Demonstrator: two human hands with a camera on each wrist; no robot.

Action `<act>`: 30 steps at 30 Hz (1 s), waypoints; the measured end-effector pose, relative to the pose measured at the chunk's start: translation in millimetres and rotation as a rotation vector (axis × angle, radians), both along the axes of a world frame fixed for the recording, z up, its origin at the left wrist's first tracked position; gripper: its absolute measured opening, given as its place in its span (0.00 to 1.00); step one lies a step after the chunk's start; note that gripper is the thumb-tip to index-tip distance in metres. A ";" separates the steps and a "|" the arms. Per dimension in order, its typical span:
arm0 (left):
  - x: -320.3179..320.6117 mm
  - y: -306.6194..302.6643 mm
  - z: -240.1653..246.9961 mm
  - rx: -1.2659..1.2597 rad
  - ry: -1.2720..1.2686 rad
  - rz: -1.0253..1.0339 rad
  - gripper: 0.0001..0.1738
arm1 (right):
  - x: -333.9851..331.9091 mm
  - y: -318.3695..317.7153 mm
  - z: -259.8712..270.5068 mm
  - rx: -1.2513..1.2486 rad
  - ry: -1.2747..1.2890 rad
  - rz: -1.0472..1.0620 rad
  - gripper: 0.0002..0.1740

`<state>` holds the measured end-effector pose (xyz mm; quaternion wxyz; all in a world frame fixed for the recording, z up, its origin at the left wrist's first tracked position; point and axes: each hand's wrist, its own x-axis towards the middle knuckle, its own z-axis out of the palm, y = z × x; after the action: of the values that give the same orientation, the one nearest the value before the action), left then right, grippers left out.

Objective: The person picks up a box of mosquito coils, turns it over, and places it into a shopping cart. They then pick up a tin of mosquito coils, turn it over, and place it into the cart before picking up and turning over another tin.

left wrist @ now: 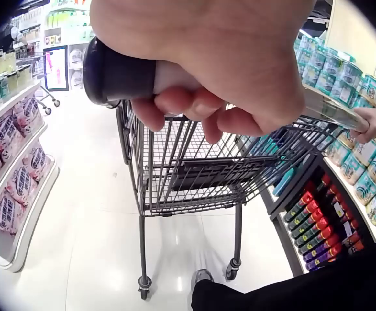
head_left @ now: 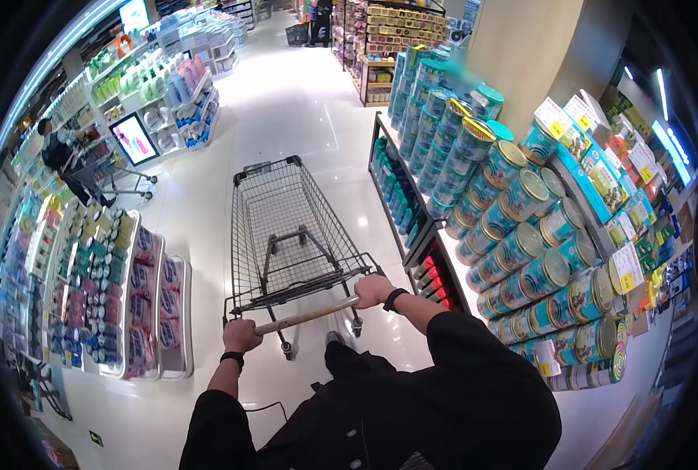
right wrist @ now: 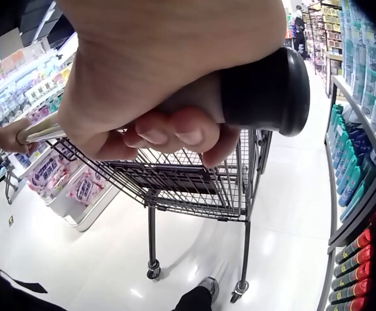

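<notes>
A dark wire shopping cart (head_left: 286,227) stands in front of the person, its basket bare to the mesh. My left hand (head_left: 242,335) grips the left end of the cart's handlebar (head_left: 306,316), and my right hand (head_left: 374,291) grips the right end. In the left wrist view, the left hand's fingers (left wrist: 198,103) curl under the bar beside its black end cap (left wrist: 120,74). Likewise, the right wrist view has the right hand's fingers (right wrist: 188,126) wrapped around the bar next to another black cap (right wrist: 265,91).
Stacked teal cans (head_left: 513,258) line a display close on the right, with red-capped bottles (right wrist: 356,265) below. At left stands a white shelf unit (head_left: 141,313) with jars and pink packs. Farther left, a person (head_left: 63,157) stands by another cart (head_left: 114,184). A pale aisle floor (head_left: 286,102) runs ahead.
</notes>
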<state>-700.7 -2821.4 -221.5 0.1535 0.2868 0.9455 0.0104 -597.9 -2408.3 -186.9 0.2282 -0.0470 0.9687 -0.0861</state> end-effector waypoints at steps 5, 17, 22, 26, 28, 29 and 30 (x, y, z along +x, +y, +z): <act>-78.5 45.4 -3.3 -0.034 -0.018 -0.061 0.14 | -58.7 38.4 -2.3 0.042 0.090 -0.046 0.22; -237.0 150.7 -16.2 0.043 -0.007 -0.151 0.14 | -177.8 126.3 -5.0 0.154 0.180 -0.159 0.22; -296.0 196.8 -19.2 0.098 0.024 -0.182 0.14 | -229.4 165.8 -8.8 0.184 0.190 -0.194 0.21; -339.6 240.3 -16.5 0.091 0.019 -0.204 0.15 | -268.5 208.2 -30.2 0.229 0.237 -0.286 0.16; -358.6 260.5 -12.4 0.094 -0.014 -0.208 0.17 | -287.7 216.7 -33.2 0.276 0.223 -0.406 0.12; -366.5 271.8 -12.3 0.103 -0.028 -0.204 0.17 | -294.2 221.9 -34.9 0.305 0.282 -0.456 0.13; -372.4 283.2 -13.1 0.125 -0.040 -0.208 0.18 | -299.1 226.7 -37.5 0.271 0.406 -0.561 0.17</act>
<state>-1073.1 -2538.2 -234.6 0.1545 0.3920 0.9049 0.0593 -897.0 -2181.6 -224.3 0.0032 0.2348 0.9720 -0.0051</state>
